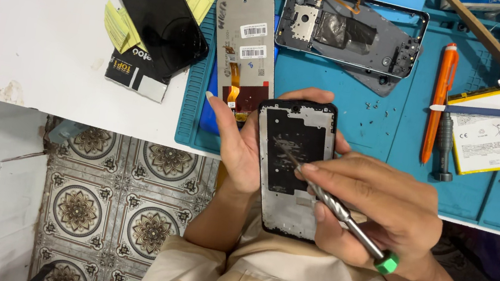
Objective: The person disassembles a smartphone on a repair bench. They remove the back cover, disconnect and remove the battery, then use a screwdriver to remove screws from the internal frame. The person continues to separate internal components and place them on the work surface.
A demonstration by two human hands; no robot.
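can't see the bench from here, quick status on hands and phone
Left hand grips black phone frame. Right hand holds metal screwdriver, green cap, tip on frame. Nothing blocking.

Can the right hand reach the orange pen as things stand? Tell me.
Probably yes, once freed: the right hand grips a screwdriver. The orange pen lies uncovered on the blue mat, with nothing between them.
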